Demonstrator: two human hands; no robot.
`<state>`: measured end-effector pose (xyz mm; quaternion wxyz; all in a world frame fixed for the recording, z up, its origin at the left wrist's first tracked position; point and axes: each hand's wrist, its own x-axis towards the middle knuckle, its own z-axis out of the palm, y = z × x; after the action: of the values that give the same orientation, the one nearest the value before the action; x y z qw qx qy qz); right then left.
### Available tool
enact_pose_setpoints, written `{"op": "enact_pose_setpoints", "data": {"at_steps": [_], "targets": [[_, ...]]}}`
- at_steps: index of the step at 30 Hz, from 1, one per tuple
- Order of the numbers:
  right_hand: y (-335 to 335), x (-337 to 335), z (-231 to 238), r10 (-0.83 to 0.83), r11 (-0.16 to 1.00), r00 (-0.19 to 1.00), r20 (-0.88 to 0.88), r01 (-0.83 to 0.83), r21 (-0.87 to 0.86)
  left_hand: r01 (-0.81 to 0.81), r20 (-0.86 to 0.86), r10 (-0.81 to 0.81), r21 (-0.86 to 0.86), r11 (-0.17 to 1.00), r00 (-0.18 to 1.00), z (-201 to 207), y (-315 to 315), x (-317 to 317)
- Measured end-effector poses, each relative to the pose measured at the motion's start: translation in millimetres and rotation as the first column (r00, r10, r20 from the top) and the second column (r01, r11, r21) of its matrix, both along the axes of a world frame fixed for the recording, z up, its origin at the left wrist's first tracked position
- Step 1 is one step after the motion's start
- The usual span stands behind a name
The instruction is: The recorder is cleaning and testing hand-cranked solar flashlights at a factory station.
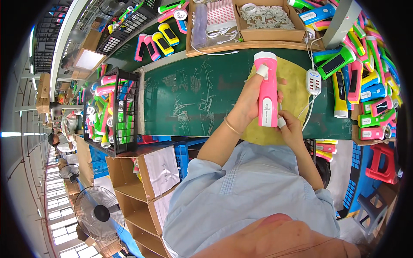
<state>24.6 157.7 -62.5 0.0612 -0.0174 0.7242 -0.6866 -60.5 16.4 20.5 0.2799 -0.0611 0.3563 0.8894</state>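
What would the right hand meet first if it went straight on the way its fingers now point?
Most likely the lower part of the pink torch: the right hand points up and leftward at it from close by. Depth is unclear, so they may already touch.

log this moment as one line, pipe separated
left hand: grips pink flashlight | right hand: beside its lower end | beneath: yellow mat on green table
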Motion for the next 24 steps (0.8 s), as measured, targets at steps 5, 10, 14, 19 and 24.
{"op": "enact_pose_setpoints", "data": {"at_steps": [5,10,14,19,24], "targets": [[3.3,-1.1,5.7,0.022,1.000,0.999,0.043,-0.022,-0.001,0.021,0.068,-0.022,0.014,1.000,0.997,-13.1,-0.1,-3.0],[8.2,0.0,18.7,-0.022,0.975,0.973,0.230,0.071,-0.209,-0.125,-0.178,0.064,-0.357,0.926,0.982,-16.3,-4.1,-8.9],[20.2,-2.0,23.5,-0.087,0.959,0.960,0.264,0.152,-0.238,-0.406,-0.672,-0.127,-0.575,0.710,0.729,-14.1,-12.8,-21.8],[28.7,-12.5,20.2,-0.037,0.914,0.973,0.229,0.125,-0.385,-0.847,-0.801,-0.286,-0.524,-0.092,0.527,-33.5,-3.6,-28.8],[24.8,-23.0,33.4,-0.086,0.980,0.986,0.144,0.110,-0.166,-0.422,-0.529,0.050,-0.613,0.668,0.847,-37.7,-22.4,-40.9]]}}
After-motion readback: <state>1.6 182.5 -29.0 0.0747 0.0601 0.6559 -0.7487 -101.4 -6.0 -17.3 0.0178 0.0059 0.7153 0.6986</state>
